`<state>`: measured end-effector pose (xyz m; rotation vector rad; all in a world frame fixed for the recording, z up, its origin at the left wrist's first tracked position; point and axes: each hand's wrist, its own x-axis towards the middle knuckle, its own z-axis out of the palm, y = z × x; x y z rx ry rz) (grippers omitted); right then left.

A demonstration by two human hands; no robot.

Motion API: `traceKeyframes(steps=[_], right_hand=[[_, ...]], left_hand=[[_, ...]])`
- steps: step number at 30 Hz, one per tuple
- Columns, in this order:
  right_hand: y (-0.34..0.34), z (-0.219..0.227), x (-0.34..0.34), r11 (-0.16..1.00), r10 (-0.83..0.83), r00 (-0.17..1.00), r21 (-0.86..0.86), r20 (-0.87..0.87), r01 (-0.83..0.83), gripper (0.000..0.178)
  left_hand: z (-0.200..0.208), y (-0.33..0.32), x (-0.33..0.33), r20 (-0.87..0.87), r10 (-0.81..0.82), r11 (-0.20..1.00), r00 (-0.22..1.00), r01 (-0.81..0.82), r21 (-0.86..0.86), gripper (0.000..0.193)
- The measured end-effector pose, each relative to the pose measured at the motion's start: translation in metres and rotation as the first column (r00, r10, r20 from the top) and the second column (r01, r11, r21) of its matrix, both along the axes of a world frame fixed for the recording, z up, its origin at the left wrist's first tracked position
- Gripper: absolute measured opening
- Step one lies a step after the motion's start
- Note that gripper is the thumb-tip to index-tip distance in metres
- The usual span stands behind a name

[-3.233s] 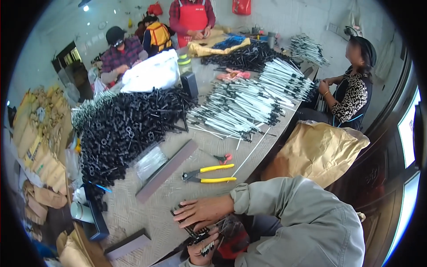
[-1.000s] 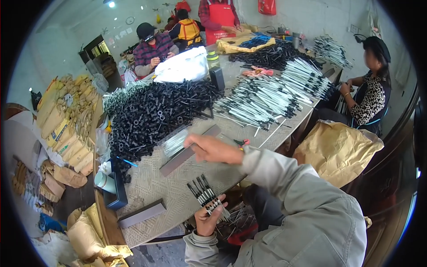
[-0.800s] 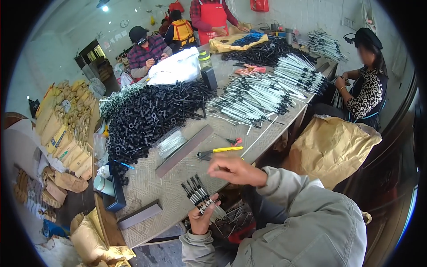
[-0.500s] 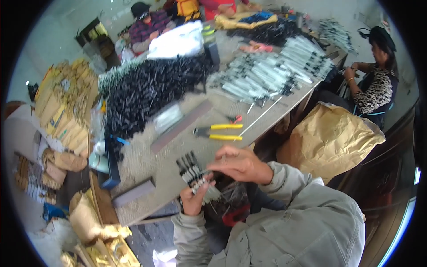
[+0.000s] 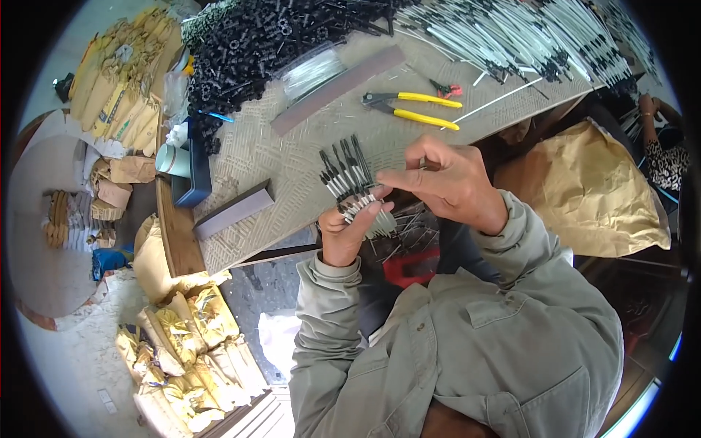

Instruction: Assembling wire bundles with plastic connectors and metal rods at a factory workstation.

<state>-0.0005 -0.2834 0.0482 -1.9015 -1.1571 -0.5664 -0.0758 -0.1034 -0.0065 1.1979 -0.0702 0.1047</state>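
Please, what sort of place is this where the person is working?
Probably a small assembly workshop: black parts lie heaped on the table, with white rods piled to their right and yellow-handled pliers nearby.

We see black-and-white sticks (image 5: 340, 179), yellow plier handles (image 5: 429, 98), a golden-brown bag (image 5: 584, 193), a grey-green jacket (image 5: 485, 350) and a hatched beige tabletop (image 5: 288, 164).

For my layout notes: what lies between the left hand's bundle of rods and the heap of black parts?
In the head view: a clear packet beside the heap, a long brownish bar, then bare tabletop toward the bundle.
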Motion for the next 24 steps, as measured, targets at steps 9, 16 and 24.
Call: traceKeyframes(steps=[9,16,24], right_hand=[[0.002,-0.009,-0.004,0.999,-0.039,0.996,0.023,0.083,0.038,0.032],[0.007,-0.016,-0.002,0.997,-0.029,0.998,0.077,0.064,0.024,0.031],[0.006,-0.012,-0.003,0.998,0.047,0.998,0.042,0.04,-0.049,0.031]], left_hand=[[0.004,-0.002,-0.006,-0.029,0.071,0.996,0.997,-0.069,0.062,0.02],[0.01,-0.009,-0.003,0.074,0.11,0.984,0.991,-0.119,0.133,0.017],[0.001,-0.002,-0.008,0.066,0.198,0.963,0.978,-0.207,0.171,0.013]])
